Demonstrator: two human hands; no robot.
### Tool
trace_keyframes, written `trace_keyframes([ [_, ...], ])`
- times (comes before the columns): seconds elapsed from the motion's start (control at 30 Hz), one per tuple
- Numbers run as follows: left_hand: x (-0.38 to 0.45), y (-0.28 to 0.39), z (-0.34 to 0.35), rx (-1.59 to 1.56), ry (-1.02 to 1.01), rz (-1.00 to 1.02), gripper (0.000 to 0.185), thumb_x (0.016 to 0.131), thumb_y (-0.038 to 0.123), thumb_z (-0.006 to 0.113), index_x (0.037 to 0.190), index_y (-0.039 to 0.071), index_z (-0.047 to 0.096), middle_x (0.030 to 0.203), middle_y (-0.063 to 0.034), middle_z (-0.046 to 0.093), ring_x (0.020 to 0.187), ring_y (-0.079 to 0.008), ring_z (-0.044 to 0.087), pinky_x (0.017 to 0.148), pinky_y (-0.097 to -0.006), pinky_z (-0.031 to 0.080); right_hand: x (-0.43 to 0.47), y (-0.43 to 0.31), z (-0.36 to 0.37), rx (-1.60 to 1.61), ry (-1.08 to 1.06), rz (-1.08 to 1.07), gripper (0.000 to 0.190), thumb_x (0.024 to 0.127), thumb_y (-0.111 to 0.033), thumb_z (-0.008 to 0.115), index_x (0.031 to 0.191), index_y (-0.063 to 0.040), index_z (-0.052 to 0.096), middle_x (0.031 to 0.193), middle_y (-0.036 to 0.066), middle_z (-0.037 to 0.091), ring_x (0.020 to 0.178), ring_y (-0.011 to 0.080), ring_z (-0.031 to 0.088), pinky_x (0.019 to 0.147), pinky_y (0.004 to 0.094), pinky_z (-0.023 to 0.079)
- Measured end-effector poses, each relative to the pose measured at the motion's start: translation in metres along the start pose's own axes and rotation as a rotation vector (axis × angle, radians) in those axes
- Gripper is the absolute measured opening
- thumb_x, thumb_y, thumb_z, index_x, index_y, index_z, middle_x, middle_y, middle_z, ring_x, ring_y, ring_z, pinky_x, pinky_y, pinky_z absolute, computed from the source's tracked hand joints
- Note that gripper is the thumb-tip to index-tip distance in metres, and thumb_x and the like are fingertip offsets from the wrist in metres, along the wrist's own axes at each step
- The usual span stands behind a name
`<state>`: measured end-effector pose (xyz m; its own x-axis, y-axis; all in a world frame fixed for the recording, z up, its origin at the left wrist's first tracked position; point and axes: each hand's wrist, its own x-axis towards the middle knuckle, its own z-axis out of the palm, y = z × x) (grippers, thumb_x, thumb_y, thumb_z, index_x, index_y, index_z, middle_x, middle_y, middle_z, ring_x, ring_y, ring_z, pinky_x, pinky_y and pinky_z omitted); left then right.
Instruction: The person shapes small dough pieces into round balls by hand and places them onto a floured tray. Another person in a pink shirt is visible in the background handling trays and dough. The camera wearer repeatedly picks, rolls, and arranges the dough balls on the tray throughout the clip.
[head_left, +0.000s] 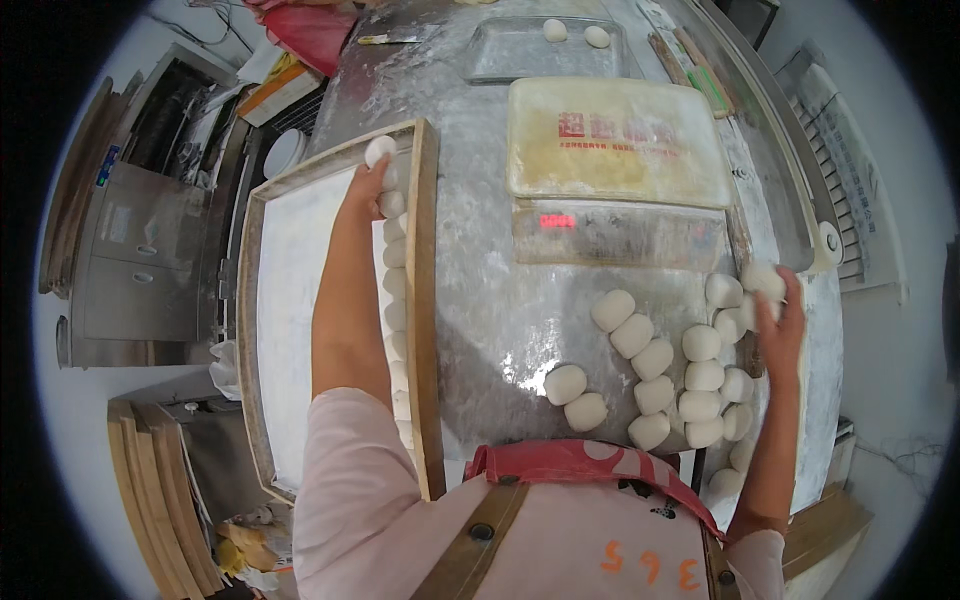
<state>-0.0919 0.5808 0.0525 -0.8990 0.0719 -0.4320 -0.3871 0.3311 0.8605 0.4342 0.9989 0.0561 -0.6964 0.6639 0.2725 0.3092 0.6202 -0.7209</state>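
Observation:
My left hand reaches over the far right corner of a wooden-framed tray with a white lining. Its fingers grip a round white dough piece at the end of a row of dough pieces along the tray's right inner side. At the right of the floury metal table, my right hand has its thumb and fingers around another dough piece. More pieces touch or lie beside it. Loose dough pieces stand in rows in front of me, partly hidden by my right forearm.
A digital scale with a lit red display carries a pale plastic lid or tray bearing writing. Behind it, a metal tray holds two dough pieces. Wooden sticks and a green-handled tool lie at the far right. A white round lid is left.

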Motion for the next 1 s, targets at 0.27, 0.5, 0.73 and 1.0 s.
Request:
trace_keyframes([
  [0.27,0.034,-0.020,0.000,0.341,-0.168,0.065,0.077,0.096,0.059,0.056,0.157,0.018,0.032,0.157,-0.0128,0.036,0.139,-0.0382,0.039,0.105,-0.0673,0.038,-0.010,-0.031,0.059,-0.289,-0.188,-0.118,0.040,0.086,-0.012,0.071,0.124,-0.004,0.063,0.122,0.019,0.062,0.113,0.0403,0.059,0.098,0.0454,0.048],
  [0.5,-0.087,-0.011,0.062,0.736,-0.144,1.103,0.049,0.092,0.019,0.070,0.137,0.003,0.058,0.136,-0.0202,0.059,0.129,-0.0368,0.054,0.110,-0.0428,0.041,-0.092,0.023,-0.044,-0.406,0.103,0.045,0.040,0.086,-0.011,0.071,0.125,-0.005,0.063,0.125,0.019,0.062,0.120,0.0383,0.056,0.104,0.0435,0.045],
  [0.73,-0.249,-0.047,0.183,0.850,-0.873,1.445,0.079,0.071,0.009,0.084,0.143,0.013,0.052,0.142,-0.0144,0.054,0.135,-0.0362,0.047,0.114,-0.0475,0.036,-0.241,0.097,-0.130,-0.576,0.263,0.554,0.048,0.090,-0.017,0.072,0.134,-0.002,0.057,0.123,0.021,0.062,0.116,0.0349,0.060,0.098,0.0413,0.050],
  [1.0,-0.271,-0.085,0.245,1.167,-1.083,1.293,0.085,0.065,0.012,0.088,0.141,0.017,0.052,0.139,-0.0103,0.055,0.130,-0.0332,0.051,0.101,-0.0464,0.047,-0.303,0.111,-0.154,-0.480,0.212,0.807,0.062,0.088,-0.028,0.076,0.141,-0.005,0.054,0.116,0.018,0.064,0.102,0.0333,0.065,0.087,0.0398,0.052],
])
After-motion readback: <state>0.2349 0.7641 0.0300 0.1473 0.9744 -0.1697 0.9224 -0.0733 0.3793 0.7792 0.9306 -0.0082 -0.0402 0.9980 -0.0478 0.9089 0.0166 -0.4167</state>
